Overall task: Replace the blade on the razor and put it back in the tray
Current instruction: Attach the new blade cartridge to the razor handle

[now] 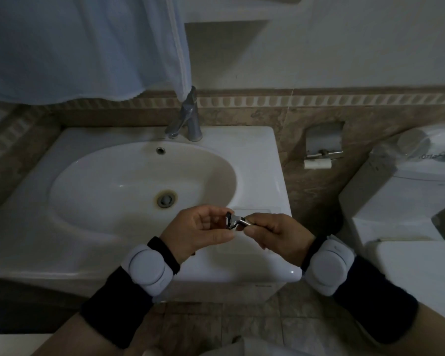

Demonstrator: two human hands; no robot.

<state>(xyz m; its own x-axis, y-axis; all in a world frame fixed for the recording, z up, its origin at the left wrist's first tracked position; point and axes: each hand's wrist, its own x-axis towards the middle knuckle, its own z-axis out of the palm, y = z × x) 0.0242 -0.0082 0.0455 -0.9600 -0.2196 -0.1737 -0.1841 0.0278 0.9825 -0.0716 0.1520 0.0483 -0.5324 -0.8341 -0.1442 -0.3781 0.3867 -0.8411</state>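
The razor [238,222] sits in mid-air between both hands, above the near right corner of the sink [88,242]. The right hand [275,233] is wrapped around its handle, probably to keep it steady. The left hand [203,231] has its fingers curled in at the razor's head, thumb beneath, seemingly working the blade; whether it actually pinches it is unclear. A shallow clear tray [254,210] lies on the rim just beyond, ready for the razor's return.

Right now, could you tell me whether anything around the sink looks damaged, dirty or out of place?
Only the sink drain: a brownish stain rings it, against an otherwise white basin. The razor is held between both hands, and nothing looks spilled or broken.
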